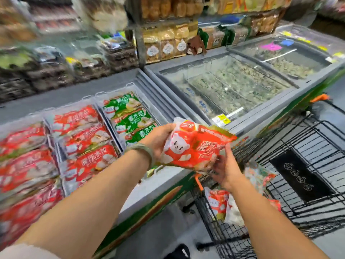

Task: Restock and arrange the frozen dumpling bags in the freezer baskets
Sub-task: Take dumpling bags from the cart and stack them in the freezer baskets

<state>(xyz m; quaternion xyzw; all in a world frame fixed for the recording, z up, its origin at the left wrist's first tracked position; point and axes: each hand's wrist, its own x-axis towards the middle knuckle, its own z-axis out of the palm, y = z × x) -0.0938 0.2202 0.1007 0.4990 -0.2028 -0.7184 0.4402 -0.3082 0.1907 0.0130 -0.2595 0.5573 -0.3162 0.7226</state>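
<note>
The left hand (158, 140) grips one end of a red dumpling bag (194, 146); the right hand (225, 170) seemingly pinches its lower edge, fingers curled.

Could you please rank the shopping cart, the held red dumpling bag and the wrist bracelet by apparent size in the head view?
Largest: shopping cart.
Then: red dumpling bag, though nearness to the camera inflates it.
Smallest: bracelet.

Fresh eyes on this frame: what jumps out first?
The red dumpling bag, mid-frame, gripped by the left hand and right hand. Left of it, rows of red bags and a column of green bags fill the open freezer. Lower right, a black wire cart holds spare bags.
</note>
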